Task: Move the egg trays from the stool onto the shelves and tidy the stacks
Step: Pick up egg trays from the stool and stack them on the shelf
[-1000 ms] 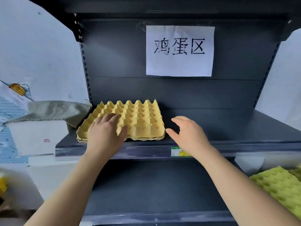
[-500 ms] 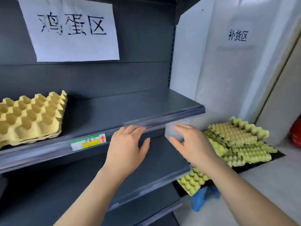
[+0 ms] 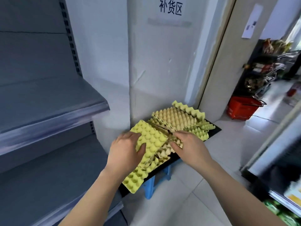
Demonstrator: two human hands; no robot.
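Shop corner, tiled floor; grey shelves (image 3: 53, 98) stand to the left, a white wall with a printed sign (image 3: 170, 7) behind, a red basket (image 3: 242, 108) by the doorway well off to the right.

Left hand (image 3: 125, 150): closed on the near-left edge of a pale green tray (image 3: 151, 137), thumb lying on its upper face, fingers at its rim.

Right hand (image 3: 192, 144): fingers curled, thumb and forefinger pinching the ragged edge of the tan trays (image 3: 164, 151) just beside the green one; how many layers it holds cannot be told.

Both hands sit on the near end of the heap of egg trays (image 3: 177, 116); the heap lies disordered, trays turned at differing angles, on a black board (image 3: 213, 129) carried by the blue stool (image 3: 149, 185); one green tray overhangs the board's near corner.

Governing relation: the heap lies directly ahead of and below the hands; its long axis runs from near-left to far-right, away from the person; the shelves lie to the left, the left hand being the nearer to them.

Assessment: the lift is at its start; the carry would need to swing left and upward; loose trays beneath may drag or slide off.
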